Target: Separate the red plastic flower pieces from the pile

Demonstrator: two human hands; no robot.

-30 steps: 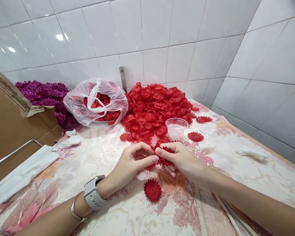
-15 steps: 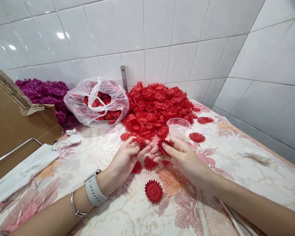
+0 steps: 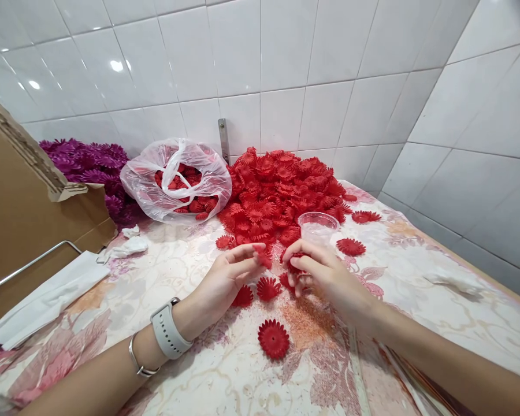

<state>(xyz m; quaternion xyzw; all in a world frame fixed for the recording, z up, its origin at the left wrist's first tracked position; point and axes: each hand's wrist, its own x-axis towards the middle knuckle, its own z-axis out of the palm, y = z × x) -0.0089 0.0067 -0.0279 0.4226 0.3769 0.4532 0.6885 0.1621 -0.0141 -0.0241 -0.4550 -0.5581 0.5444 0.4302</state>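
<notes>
My left hand (image 3: pixel 227 277) reaches forward over the flowered tablecloth (image 3: pixel 199 370), its fingertips pinched on a small red flower piece (image 3: pixel 265 261). My right hand (image 3: pixel 323 271) sits just to the right, fingers curled around a red flower head (image 3: pixel 293 267). Between and below the hands lie loose red flower heads (image 3: pixel 268 287), and one more red flower head (image 3: pixel 274 338) lies nearer to me. A large heap of red flowers (image 3: pixel 281 193) rises behind the hands, with a clear plastic cup (image 3: pixel 317 227) at its front edge.
A clear plastic bag (image 3: pixel 177 179) of red flowers sits at the back left, beside a pile of purple flowers (image 3: pixel 89 167). A cardboard box (image 3: pixel 21 214) with a metal bar stands at the left, white paper (image 3: pixel 47 300) before it. Tiled walls close the back and right.
The hands first held one flower together near me, then pulled apart with a piece each and moved forward towards the heap. Two more flower heads now lie on the cloth below them.
</notes>
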